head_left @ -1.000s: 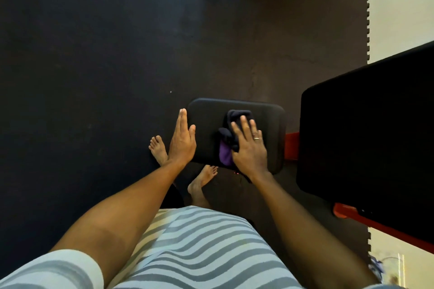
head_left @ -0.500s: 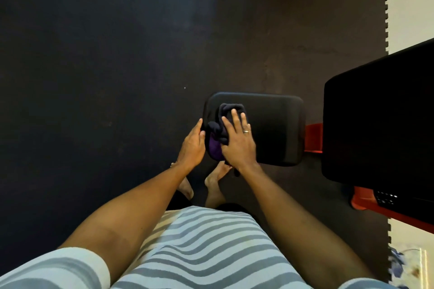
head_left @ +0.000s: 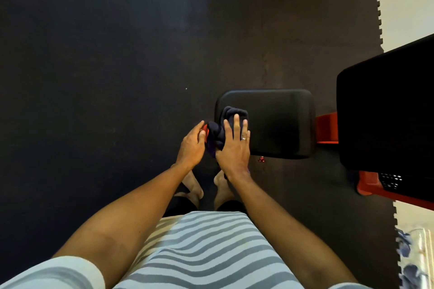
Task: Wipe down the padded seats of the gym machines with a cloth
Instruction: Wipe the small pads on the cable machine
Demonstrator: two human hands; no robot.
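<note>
A small black padded seat (head_left: 281,124) stands just in front of me, a little to the right. A bunched dark cloth (head_left: 231,112) with a purple underside lies over the seat's left end. My right hand (head_left: 233,145) presses on the cloth with straight fingers; it wears a ring. My left hand (head_left: 191,144) is at the seat's left edge, beside the cloth, with thumb and fingers bent toward it. A bit of red shows between those fingers and the cloth. Whether the left hand grips the cloth or the seat edge is unclear.
A larger black pad (head_left: 387,112) fills the right side, joined to the seat by a red frame (head_left: 327,129). A small red knob (head_left: 261,159) shows under the seat's near edge. My bare feet (head_left: 220,185) stand on the dark foam mat (head_left: 105,77). Pale floor (head_left: 408,2) lies beyond the mat.
My right hand has slid the cloth leftward across the seat to its left end. My left hand went from flat beside the seat to bent against the edge and cloth.
</note>
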